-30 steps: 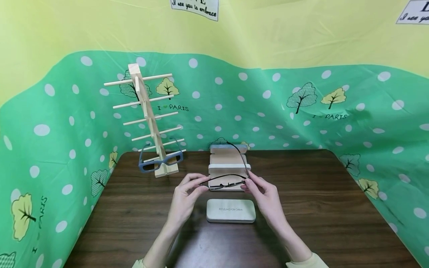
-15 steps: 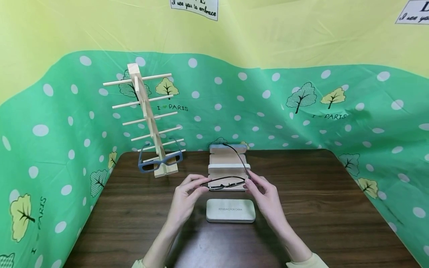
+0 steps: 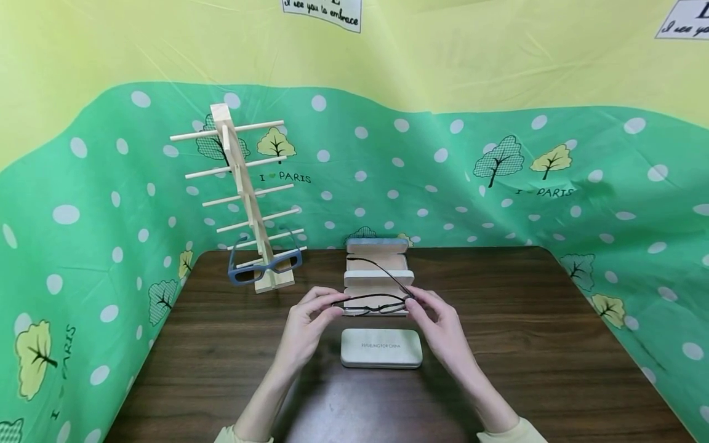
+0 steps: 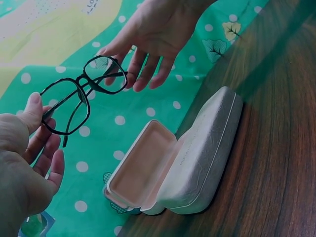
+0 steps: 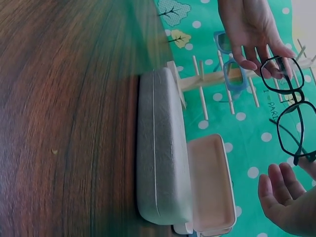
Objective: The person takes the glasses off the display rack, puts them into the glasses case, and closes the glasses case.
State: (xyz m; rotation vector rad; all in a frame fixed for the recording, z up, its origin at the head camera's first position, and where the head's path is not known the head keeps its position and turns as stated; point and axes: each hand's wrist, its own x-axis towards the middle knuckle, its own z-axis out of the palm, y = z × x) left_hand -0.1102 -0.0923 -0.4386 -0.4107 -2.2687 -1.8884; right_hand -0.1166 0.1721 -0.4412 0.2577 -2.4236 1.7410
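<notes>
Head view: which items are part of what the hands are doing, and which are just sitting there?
In use:
- black glasses, held at each end by the left hand and right hand
- open case, right behind the glasses

Lying about:
- closed case, on the table near the hands
- wooden rack, far left
- blue glasses, hung low on the rack

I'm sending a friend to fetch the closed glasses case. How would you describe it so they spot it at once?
On the dark wooden table, look at the near middle, just below the person's two hands. The closed case lies flat there, pale grey with small lettering on its lid. The open case behind it shows a peach lining, and nothing rests on the closed one.
</notes>
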